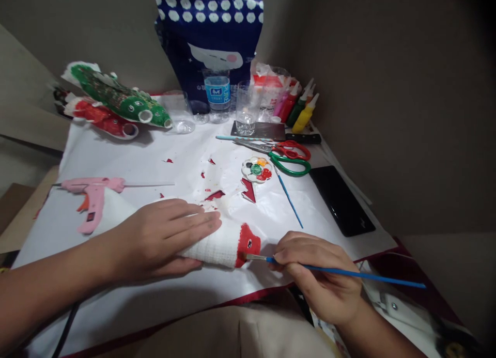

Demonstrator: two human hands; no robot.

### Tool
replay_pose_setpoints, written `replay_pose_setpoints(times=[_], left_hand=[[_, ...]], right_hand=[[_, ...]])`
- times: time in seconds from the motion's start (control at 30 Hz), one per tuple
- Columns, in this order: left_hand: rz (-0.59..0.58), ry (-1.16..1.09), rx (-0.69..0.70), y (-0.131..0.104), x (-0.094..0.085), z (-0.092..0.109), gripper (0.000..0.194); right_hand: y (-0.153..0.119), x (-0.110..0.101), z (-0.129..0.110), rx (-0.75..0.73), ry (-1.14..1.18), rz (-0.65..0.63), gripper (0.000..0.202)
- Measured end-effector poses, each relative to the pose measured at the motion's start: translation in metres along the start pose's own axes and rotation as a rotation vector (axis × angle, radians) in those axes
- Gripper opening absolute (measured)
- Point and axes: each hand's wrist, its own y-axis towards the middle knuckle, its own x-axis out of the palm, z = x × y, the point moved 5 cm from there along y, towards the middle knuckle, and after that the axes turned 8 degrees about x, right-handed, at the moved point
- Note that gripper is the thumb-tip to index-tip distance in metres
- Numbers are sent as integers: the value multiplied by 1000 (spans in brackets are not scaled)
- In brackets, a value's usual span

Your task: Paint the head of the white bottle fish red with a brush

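Head view: white tube (red-ended) [220,246] lies under the left hand [165,239].

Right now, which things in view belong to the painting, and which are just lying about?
Belonging: white form held by left hand; blue paintbrush in right hand; probably the paint palette.

Apparently lying about: black phone; pink glue gun; knife.

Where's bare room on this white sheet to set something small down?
Left side: white sheet between the red fish and pink glue gun. Narrower: between the loose blue brush and black phone. Crowded: the back right, with paint bottles, knife and scissors, and the front middle, where the left hand holds the white piece.
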Motion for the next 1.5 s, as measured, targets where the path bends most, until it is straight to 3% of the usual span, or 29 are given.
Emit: replay_pose_setpoints(times=[0.27, 0.37, 0.47, 0.73, 1.1, 1.27, 1.43, 1.5], left_hand=[[-18, 3, 1, -1, 0, 2, 63], [-26, 19, -13, -1, 2, 2, 59], [-30, 24, -37, 1, 3, 2, 58], [-38, 12, -106, 3, -2, 4, 58], [-97, -69, -204, 1, -2, 3, 65], [-104, -62, -264, -1, 3, 2, 71], [-48, -78, -262, 0, 5, 1, 70], [-27, -83, -248, 0, 6, 1, 69]], right_hand=[[3, -4, 1, 8, 23, 30, 22], [12, -23, 8, 56, -34, 202, 19], [27, -42, 28, 201, -256, 360, 12], [60, -46, 86, 355, -407, 268, 17], [60, -44, 100, 381, -387, 255, 20], [60, -47, 87, 340, -365, 291, 18], [29, -41, 37, 280, -236, 376, 4], [14, -30, 17, 202, -111, 283, 14]])
